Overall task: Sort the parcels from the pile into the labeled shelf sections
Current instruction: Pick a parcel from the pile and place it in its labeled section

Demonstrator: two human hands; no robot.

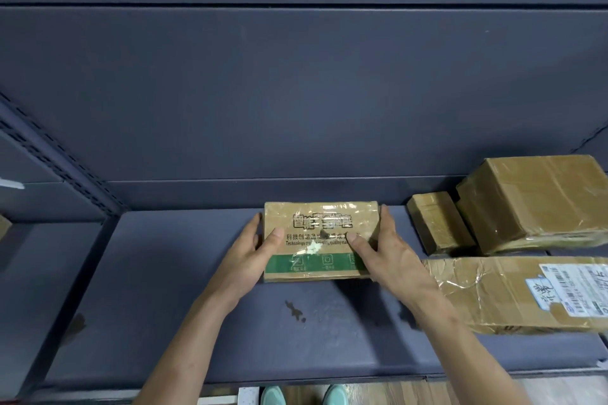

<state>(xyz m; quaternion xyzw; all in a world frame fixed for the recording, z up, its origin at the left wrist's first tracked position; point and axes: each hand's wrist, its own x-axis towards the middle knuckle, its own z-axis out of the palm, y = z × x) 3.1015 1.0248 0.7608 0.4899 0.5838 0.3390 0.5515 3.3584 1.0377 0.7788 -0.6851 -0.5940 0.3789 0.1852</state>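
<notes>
held parcel [317,227], dark shelf [164,306] (stained)

Four parcels — printed parcel [316,227], small parcel [439,223], big parcel [533,200], labelled parcel [506,296] — two hands, left hand [253,260], right hand [386,256]; two shoes [272,396].

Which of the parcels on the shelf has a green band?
The parcel held by the left hand and right hand; the three right-side parcels are plain brown.

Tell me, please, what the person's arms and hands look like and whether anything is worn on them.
The left forearm and right forearm are bare to the frame's edge, no sleeves in view. The left hand and right hand wear no gloves, and I see no rings, watch or bracelet.
</notes>
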